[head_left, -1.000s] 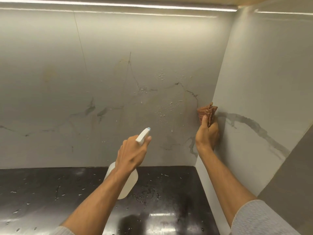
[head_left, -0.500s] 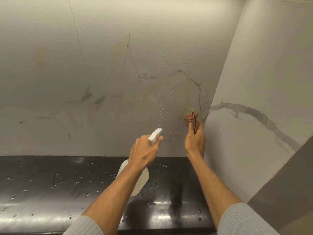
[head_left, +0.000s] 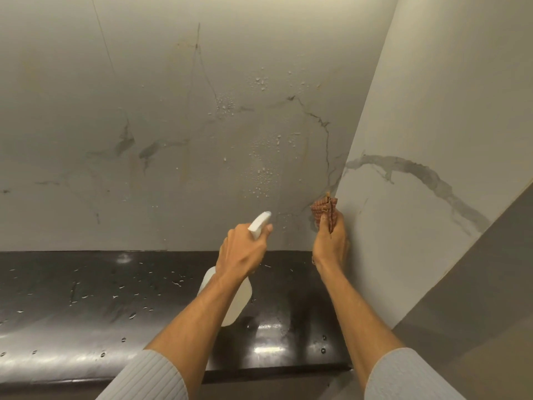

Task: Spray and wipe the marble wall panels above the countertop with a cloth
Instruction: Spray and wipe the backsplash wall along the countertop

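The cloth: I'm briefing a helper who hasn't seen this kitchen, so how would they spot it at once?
Find the corner where the back marble wall panel meets the side panel, just above the black countertop. The right hand holds the cloth bunched there. It is the only reddish-brown, checked thing; the white spray bottle is in the left hand.

spray bottle point(head_left: 235, 298) left of cloth point(head_left: 324, 210), both above countertop point(head_left: 86, 298), before the wall panels point(head_left: 173, 111).

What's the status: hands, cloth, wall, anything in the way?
Left hand gripping spray bottle. Right hand holding cloth at the wall corner. Droplets unwiped on back panel. Nothing blocking.
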